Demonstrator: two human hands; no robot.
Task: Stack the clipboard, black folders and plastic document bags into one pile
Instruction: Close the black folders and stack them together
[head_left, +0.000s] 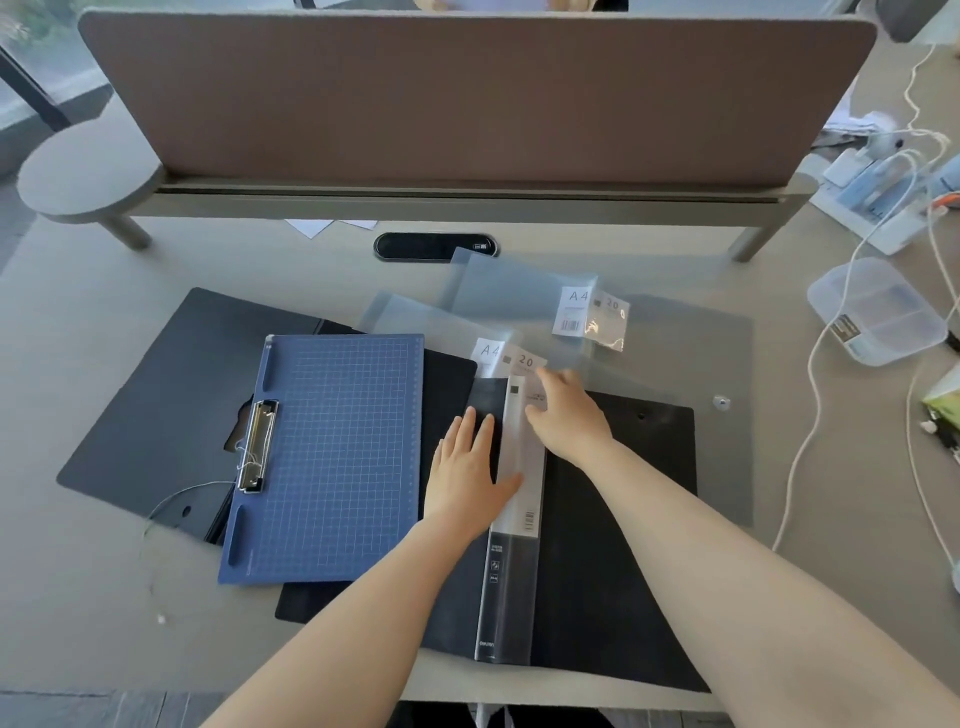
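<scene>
1. Desk (104, 322): carries all task items, spread out and partly overlapping.
2. Black folders: 2 visible. 1 (156, 395) lies at left under the clipboard; 1 (623, 545) lies open at centre, spine marked "deli".
3. Clipboard (332, 457): 1, blue, gridded.
4. Plastic document bags: 2 labelled "A4" and "20", 1 (519, 296) behind, 1 (431, 322) nearer.
5. Left hand (467, 467): flat, fingers straight, on the open folder.
6. Right hand (569, 410): on the nearer bag's edge; grip cannot be told.

1 blue clipboard (332, 457), 2 black folders (156, 395) (623, 545), 2 plastic document bags (519, 291) (426, 317), 2 hands (470, 467) (569, 410)
</scene>
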